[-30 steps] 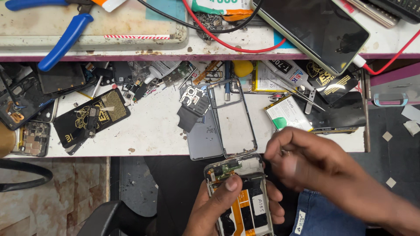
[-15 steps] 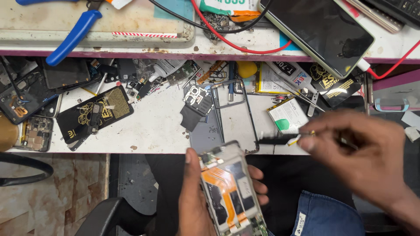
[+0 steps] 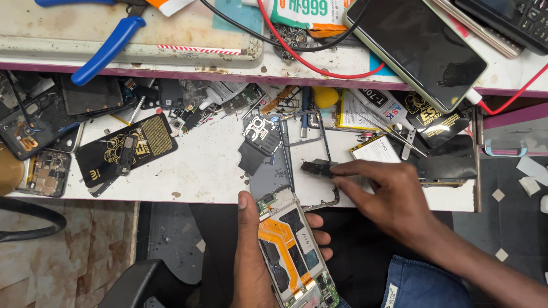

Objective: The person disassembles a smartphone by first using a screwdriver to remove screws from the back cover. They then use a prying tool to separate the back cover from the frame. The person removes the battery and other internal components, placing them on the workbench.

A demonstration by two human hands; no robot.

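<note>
My left hand [image 3: 249, 256] grips an opened phone [image 3: 292, 246] below the table edge, its back off, with an orange flex cable and circuit boards showing. My right hand [image 3: 394, 194] reaches left over the white table and pinches a small black part [image 3: 317, 167] at its fingertips. The part hovers over a bare metal phone frame [image 3: 327, 142] lying on the table, beside a grey back cover [image 3: 267, 178]. I cannot tell whether the part touches the frame.
Phone parts litter the table: black packets [image 3: 123, 149], opened phones [image 3: 45, 171] at left, tweezers [image 3: 388, 128], a battery [image 3: 377, 151]. On the upper shelf lie blue-handled pliers [image 3: 108, 48], a red wire [image 3: 308, 64] and a dark-screened phone [image 3: 422, 48]. A dark chair part [image 3: 137, 282] sits lower left.
My right hand has moved down and left from mid-air onto the table, bringing the black part over the frame. The opened phone in my left hand shifted slightly lower.
</note>
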